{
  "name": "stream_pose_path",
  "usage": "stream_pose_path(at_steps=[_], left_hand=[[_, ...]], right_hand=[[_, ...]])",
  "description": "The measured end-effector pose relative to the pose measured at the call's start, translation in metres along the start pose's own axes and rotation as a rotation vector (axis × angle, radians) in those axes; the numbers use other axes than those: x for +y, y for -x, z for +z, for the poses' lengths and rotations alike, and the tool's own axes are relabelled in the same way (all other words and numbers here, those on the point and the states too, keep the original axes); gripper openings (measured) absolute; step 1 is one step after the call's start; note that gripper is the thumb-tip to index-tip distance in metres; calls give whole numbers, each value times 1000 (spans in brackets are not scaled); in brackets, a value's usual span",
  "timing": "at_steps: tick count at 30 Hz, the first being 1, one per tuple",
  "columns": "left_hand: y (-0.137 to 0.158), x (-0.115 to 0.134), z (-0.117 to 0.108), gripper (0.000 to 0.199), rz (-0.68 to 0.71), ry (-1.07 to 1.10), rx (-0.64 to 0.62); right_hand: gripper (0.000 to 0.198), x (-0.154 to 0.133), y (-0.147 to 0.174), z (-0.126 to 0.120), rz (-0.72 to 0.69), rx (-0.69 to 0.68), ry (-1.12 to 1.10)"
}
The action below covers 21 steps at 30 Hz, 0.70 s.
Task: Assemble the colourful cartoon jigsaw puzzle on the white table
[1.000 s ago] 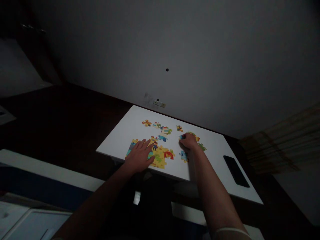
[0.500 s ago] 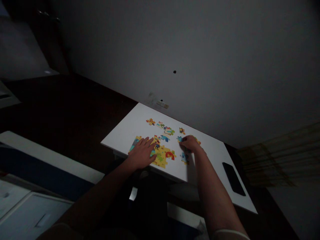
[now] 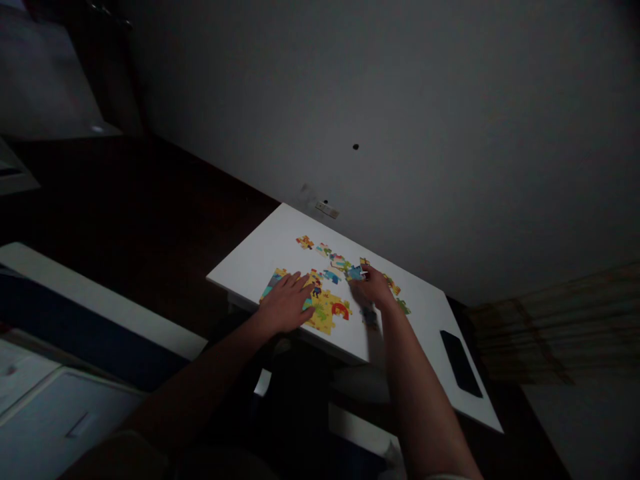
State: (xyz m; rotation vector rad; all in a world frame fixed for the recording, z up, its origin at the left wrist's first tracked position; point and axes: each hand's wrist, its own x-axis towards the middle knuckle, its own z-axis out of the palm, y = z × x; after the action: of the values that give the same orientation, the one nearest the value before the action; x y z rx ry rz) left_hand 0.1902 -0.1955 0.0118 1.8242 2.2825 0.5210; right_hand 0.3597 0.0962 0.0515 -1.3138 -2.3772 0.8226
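Observation:
My left hand (image 3: 286, 305) lies flat with its fingers spread over the joined part of a jigsaw puzzle (image 3: 323, 315), a mostly yellow picture with a red arch on its right side. My right hand (image 3: 376, 288) is closed on a blue puzzle piece (image 3: 357, 273), which it holds by the edge above the table. Just left of that piece lie a blue loose piece (image 3: 331, 275) and several light ones. A darker puzzle piece (image 3: 369, 317) rests in the shadow below my right hand.
The white table (image 3: 255, 250) stands close to a grey wall (image 3: 425, 167). A black phone-like slab (image 3: 461, 363) lies at its right end. An orange puzzle piece (image 3: 305, 243) is at the back left, and more pieces (image 3: 393, 285) lie beyond my right wrist.
My right hand has lifted the blue piece and moved it a little left and away from me, towards the other loose pieces. My left hand stays on the joined puzzle.

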Motion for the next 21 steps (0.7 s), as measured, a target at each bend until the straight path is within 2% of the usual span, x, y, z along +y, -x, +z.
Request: stream_pose_path(at_steps=[7,15,18,21], left_hand=[[-1,-1,3,70,4,4,33],[-1,-2,4,71,2,23,29],[-2,-2,4,69,4,31,36],[-2,-1,3,70,2,6,20]], right_hand=[[54,-11,22,28,-22,-39,-301],[73,-23,41,44,-95,-71,-476],[83,-26,49,46,-101,-42,-464],[80,-24,54,50,-110,-22,-391]])
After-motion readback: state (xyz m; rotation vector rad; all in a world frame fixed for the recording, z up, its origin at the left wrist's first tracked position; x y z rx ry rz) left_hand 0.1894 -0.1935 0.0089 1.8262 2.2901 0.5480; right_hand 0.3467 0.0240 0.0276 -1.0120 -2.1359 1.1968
